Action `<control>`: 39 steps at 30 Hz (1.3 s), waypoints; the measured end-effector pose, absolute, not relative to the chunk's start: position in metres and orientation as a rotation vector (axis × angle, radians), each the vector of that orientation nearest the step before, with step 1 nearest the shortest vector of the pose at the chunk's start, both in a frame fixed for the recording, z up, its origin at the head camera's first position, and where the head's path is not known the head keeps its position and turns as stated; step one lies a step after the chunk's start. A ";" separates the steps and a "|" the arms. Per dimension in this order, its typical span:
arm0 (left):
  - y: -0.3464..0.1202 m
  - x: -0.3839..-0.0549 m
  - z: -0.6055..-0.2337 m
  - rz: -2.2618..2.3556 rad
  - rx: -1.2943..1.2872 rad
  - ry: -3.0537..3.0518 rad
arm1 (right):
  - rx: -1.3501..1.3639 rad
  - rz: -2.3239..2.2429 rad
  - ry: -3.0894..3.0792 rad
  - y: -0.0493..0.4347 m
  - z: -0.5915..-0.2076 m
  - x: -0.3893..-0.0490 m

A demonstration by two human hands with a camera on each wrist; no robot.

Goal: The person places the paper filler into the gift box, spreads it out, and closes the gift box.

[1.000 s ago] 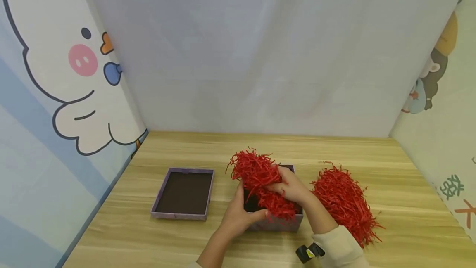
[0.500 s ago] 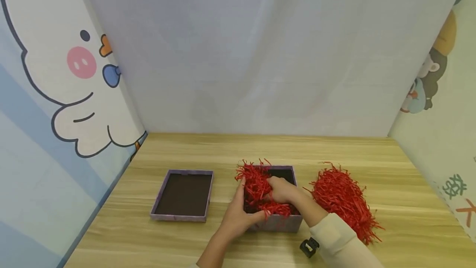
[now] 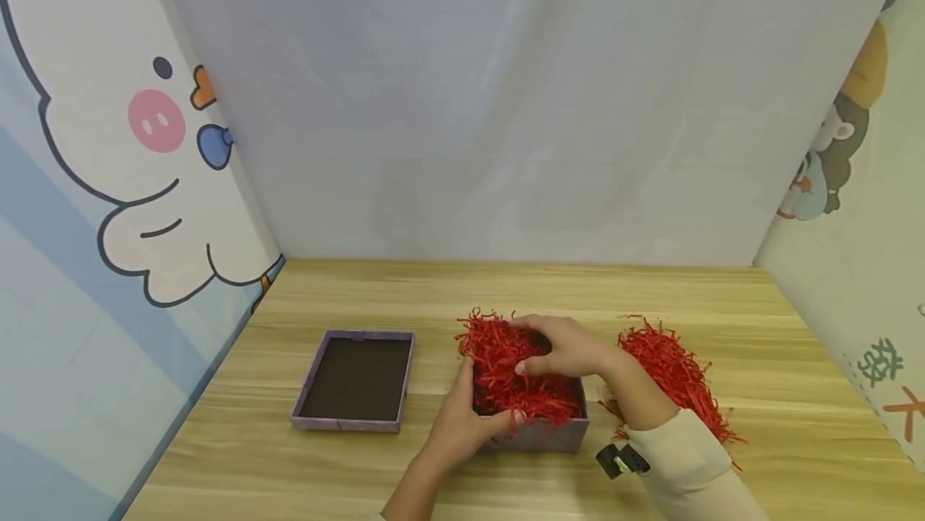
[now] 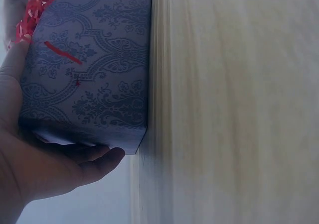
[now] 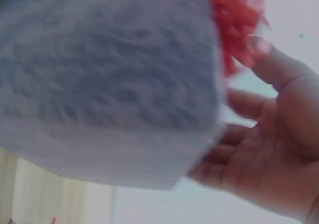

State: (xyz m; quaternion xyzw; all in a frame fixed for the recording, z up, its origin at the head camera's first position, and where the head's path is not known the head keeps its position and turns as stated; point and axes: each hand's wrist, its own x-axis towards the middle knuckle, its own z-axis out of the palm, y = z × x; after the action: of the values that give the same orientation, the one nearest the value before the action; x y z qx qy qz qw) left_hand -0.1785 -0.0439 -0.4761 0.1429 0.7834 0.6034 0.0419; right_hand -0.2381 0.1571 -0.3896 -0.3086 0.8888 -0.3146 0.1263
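Note:
A purple-grey patterned box [image 3: 535, 434] stands on the table, its inside dark and filled with red shredded paper [image 3: 499, 372]. My left hand [image 3: 458, 425] holds the box at its front left corner, thumb over the front rim and fingers along the left wall. In the left wrist view, the fingers [image 4: 94, 167] bend along the box's side. Over the box's back right part is my right hand [image 3: 567, 347], with thumb and fingers spread at the shredded paper. The right wrist view is blurred; the right thumb [image 5: 269, 59] is right at the red strands.
The box's shallow lid [image 3: 347, 425], dark inside, lies upturned on the left. A pile of red shredded paper [image 3: 672, 372] lies to the right, partly behind the right forearm. A black device [image 3: 621, 461] sits at the right sleeve. A pale curtain [image 3: 506, 103] stands behind the table.
My right hand has pushed the clump of shredded paper down into the box, then risen and spread its fingers over it. The left hand has stayed on the box.

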 end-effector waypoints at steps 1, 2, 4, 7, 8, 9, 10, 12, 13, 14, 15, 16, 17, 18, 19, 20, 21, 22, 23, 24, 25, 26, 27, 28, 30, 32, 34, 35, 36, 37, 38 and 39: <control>-0.044 -0.179 -0.476 1.857 0.446 2.389 | -0.940 -0.967 2.582 0.159 -0.388 -0.238; -0.044 -0.179 -0.476 1.865 0.452 2.385 | -0.981 -1.012 2.571 0.160 -0.388 -0.237; -0.045 -0.179 -0.477 1.869 0.452 2.382 | -1.063 -1.065 2.537 0.158 -0.391 -0.238; -0.045 -0.179 -0.476 1.843 0.432 2.401 | -1.129 -1.035 2.510 0.150 -0.402 -0.242; -0.045 -0.179 -0.476 1.827 0.416 2.413 | -1.133 -1.006 2.506 0.147 -0.407 -0.243; -0.045 -0.179 -0.475 1.811 0.401 2.425 | -1.136 -0.970 2.507 0.144 -0.412 -0.245; -0.045 -0.179 -0.475 1.797 0.389 2.436 | -1.131 -0.943 2.504 0.142 -0.417 -0.247; -0.045 -0.178 -0.475 1.794 0.381 2.439 | -1.106 -0.893 2.502 0.138 -0.426 -0.250; -0.045 -0.176 -0.470 1.801 0.375 2.430 | -1.096 -0.879 2.493 0.137 -0.429 -0.251; -0.045 -0.173 -0.464 1.809 0.377 2.424 | -1.087 -0.869 2.481 0.135 -0.431 -0.252; -0.045 -0.173 -0.464 1.821 0.383 2.413 | -1.081 -0.858 2.470 0.134 -0.434 -0.254; -0.045 -0.173 -0.464 1.824 0.383 2.405 | -1.063 -0.845 2.463 0.133 -0.436 -0.255; -0.046 -0.173 -0.464 1.826 0.385 2.404 | -1.042 -0.822 2.465 0.133 -0.438 -0.256; -0.046 -0.172 -0.464 1.819 0.378 2.407 | -1.019 -0.803 2.462 0.132 -0.439 -0.258; -0.046 -0.172 -0.464 1.811 0.374 2.406 | -0.993 -0.784 2.459 0.131 -0.440 -0.259; -0.046 -0.174 -0.469 1.799 0.377 2.416 | -0.968 -0.763 2.458 0.130 -0.441 -0.259; -0.046 -0.176 -0.475 1.790 0.376 2.424 | -0.935 -0.741 2.458 0.130 -0.441 -0.260; -0.045 -0.176 -0.475 1.782 0.373 2.431 | -0.906 -0.718 2.461 0.129 -0.442 -0.260; -0.045 -0.177 -0.475 1.780 0.374 2.435 | -0.887 -0.703 2.460 0.128 -0.442 -0.261; -0.044 -0.177 -0.475 1.779 0.375 2.432 | -0.873 -0.695 2.456 0.127 -0.441 -0.261; -0.044 -0.177 -0.476 1.778 0.379 2.437 | -0.863 -0.692 2.455 0.127 -0.441 -0.261; -0.043 -0.177 -0.476 1.777 0.381 2.440 | -0.855 -0.690 2.453 0.127 -0.441 -0.262; -0.043 -0.178 -0.476 1.778 0.386 2.440 | -0.853 -0.694 2.452 0.128 -0.440 -0.263; -0.042 -0.178 -0.477 1.773 0.385 2.442 | -0.857 -0.697 2.452 0.129 -0.439 -0.264; -0.042 -0.178 -0.477 1.774 0.386 2.448 | -0.877 -0.728 2.448 0.131 -0.436 -0.265; -0.043 -0.178 -0.477 1.778 0.381 2.455 | -0.905 -0.780 2.443 0.134 -0.431 -0.266; -0.043 -0.178 -0.477 1.779 0.373 2.467 | -0.932 -0.819 2.462 0.136 -0.424 -0.263; -0.044 -0.178 -0.477 1.780 0.372 2.472 | -0.943 -0.846 2.479 0.138 -0.420 -0.262; -0.044 -0.178 -0.476 1.777 0.373 2.478 | -0.948 -0.873 2.509 0.139 -0.416 -0.260; -0.044 -0.178 -0.476 1.776 0.378 2.484 | -0.955 -0.903 2.545 0.141 -0.414 -0.258; -0.044 -0.177 -0.476 1.774 0.382 2.486 | -0.961 -0.940 2.579 0.142 -0.411 -0.256; -0.044 -0.178 -0.477 1.772 0.385 2.486 | -0.968 -0.985 2.607 0.142 -0.410 -0.255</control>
State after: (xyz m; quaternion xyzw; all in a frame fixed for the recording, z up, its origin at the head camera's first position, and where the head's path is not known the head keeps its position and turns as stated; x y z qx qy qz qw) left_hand -0.1775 -0.0437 -0.4766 0.1250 0.8074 0.5757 0.0322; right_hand -0.2552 0.1423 -0.4099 -0.3267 0.8796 -0.3322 0.0955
